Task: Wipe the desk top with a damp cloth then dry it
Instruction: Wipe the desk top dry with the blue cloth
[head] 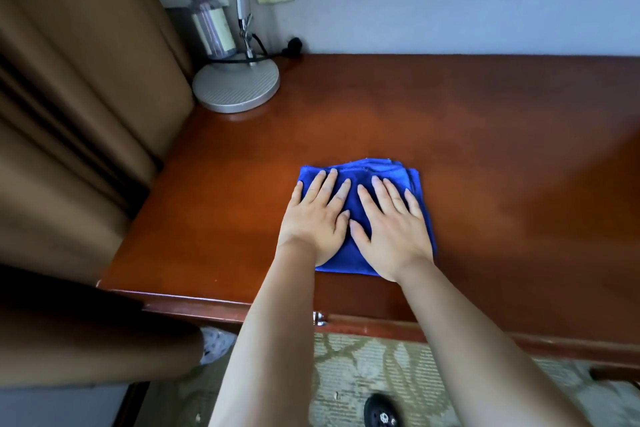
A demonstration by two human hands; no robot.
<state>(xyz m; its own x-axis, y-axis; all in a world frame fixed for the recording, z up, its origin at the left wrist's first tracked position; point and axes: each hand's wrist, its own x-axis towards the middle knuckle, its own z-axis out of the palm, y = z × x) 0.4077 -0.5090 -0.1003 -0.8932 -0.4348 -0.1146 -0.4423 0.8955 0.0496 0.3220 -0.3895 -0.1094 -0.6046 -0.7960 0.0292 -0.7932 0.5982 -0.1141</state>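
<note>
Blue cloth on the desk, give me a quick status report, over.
Left hand and right hand flat, side by side, pressing the folded blue cloth. Cloth near desk top's front edge. Lamp base in back left corner.

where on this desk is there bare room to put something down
Bare wood runs right of the blue cloth toward the wall, and between the cloth and the lamp base. The back left corner is crowded: lamp base, cord, bottle.
</note>
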